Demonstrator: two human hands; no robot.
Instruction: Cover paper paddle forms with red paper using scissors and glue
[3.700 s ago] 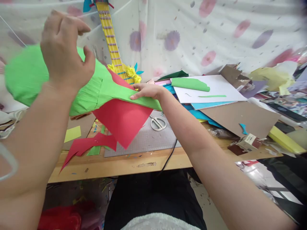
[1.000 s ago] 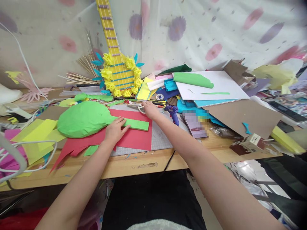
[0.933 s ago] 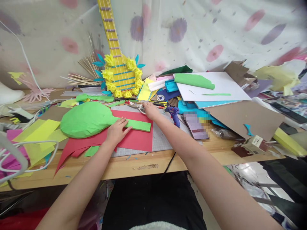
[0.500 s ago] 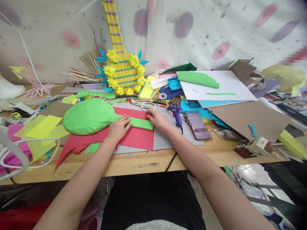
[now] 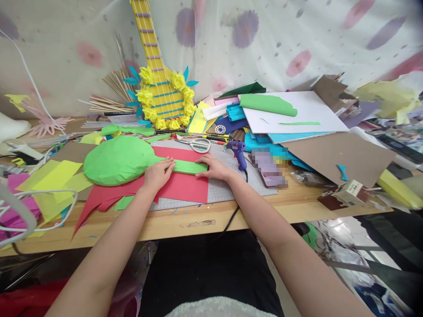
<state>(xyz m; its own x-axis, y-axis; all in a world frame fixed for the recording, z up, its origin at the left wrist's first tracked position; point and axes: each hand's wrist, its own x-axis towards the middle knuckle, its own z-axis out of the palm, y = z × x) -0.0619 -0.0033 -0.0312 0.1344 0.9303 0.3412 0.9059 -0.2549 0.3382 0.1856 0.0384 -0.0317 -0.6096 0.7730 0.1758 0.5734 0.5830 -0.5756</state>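
A green paper-covered guitar shape (image 5: pixel 117 160) lies on red sheet (image 5: pixel 185 189), its rounded body to the left and its narrow neck pointing right. Close to where neck meets body, my left hand (image 5: pixel 159 173) holds the neck, fingers laid over its top. My right hand (image 5: pixel 211 168) grips the neck's far right end, thumb on the near edge and fingers on the far edge. Under the red sheet is a grey cutting mat (image 5: pixel 228 189). Just behind the right hand are scissors (image 5: pixel 201 145), and a purple glue gun (image 5: pixel 238 154) lies to its right.
A yellow guitar model (image 5: pixel 165 99) with paper flowers leans at the back. Yellow paper sheets (image 5: pixel 59 176) and a white cable (image 5: pixel 74 198) lie left. A phone (image 5: pixel 269 169), white board (image 5: pixel 307 110), brown cardboard (image 5: pixel 343 158) and small carton (image 5: pixel 350 193) occupy the right.
The view has shifted slightly, moving everything a little left. My right hand's fingers have settled around the neck's end, with the thumb now visible at the near edge. My left hand stays on the neck.
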